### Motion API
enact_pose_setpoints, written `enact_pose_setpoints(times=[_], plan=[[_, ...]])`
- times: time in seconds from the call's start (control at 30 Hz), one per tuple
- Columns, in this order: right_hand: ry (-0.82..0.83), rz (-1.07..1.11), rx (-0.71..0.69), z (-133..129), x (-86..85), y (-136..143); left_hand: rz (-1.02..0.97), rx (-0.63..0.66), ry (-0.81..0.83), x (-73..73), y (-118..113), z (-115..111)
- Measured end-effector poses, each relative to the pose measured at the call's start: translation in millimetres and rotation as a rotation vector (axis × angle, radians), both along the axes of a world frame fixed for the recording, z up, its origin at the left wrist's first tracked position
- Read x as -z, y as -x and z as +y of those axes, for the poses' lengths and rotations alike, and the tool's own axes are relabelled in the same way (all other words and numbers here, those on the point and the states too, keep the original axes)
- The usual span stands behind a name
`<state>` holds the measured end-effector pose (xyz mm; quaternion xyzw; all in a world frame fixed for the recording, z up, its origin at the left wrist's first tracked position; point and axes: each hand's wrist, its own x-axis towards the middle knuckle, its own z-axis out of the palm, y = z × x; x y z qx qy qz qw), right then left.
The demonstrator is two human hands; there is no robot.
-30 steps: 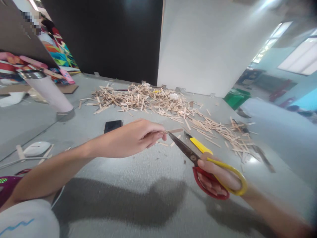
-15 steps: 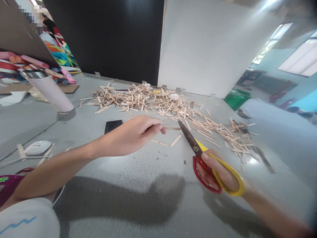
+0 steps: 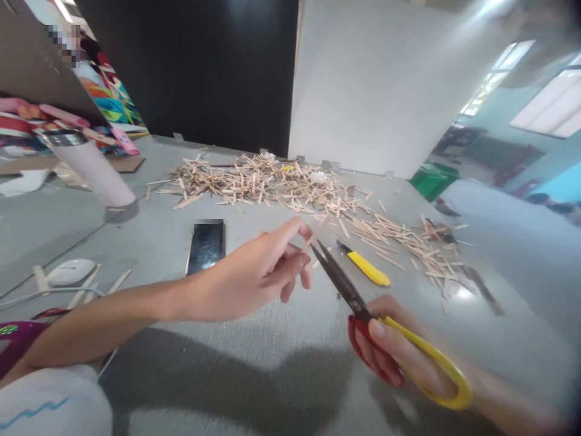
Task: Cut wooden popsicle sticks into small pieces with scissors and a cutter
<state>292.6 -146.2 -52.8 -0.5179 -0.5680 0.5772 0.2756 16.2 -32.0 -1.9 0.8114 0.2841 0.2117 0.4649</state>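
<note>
A thin pale wooden strip (image 3: 322, 229) is pinched between the fingertips of my left hand (image 3: 267, 269), tilted up to the right. Scissors (image 3: 347, 289) with one red and one yellow handle are in my right hand (image 3: 397, 339), my fingers through the loops. Their blades are slightly apart, with the tips close to the strip at my left fingertips. Just beyond the scissors lies a yellow cutter knife (image 3: 368, 268) on the grey table (image 3: 254, 345). Behind my hands spreads a heap of wooden strips (image 3: 258, 181).
A phone (image 3: 206, 245) lies behind my left wrist. At the left are a white mouse (image 3: 71, 272) with a cable and a pale tumbler (image 3: 97, 172). Black and white panels (image 3: 363, 91) stand behind the heap. A green bin (image 3: 433, 180) is at the right.
My left hand has moved slightly nearer to me, and the strip now points upward. The scissors have shifted left and down, uncovering the yellow knife. More of the phone shows.
</note>
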Motion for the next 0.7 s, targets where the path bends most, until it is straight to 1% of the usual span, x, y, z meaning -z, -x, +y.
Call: enact_pose_setpoints(times=[0.2,0.27,0.33,0.4,0.47,0.7], plan=[[0.056,-0.041,0.097,-7.8,-12.0,7.4,-0.049,-0.021,-0.027,0.5,-2.8,-5.3],[0.083,-0.038,0.073,-6.2,-12.0,6.6,-0.048,-0.028,-0.036,0.8,-3.2,-5.4],[0.107,-0.008,0.014,-3.4,-9.9,4.5,-0.034,-0.046,-0.06,2.1,-3.7,-5.6],[0.114,0.032,-0.049,-0.9,-7.5,2.6,-0.016,-0.066,-0.106,3.9,-4.5,-6.3],[0.107,0.057,-0.082,0.2,-6.6,1.9,-0.023,-0.081,-0.157,5.8,-5.4,-7.4],[0.125,0.016,-0.042,-0.7,-11.9,6.3,0.013,-0.095,-0.262,10.9,-6.3,-8.6]])
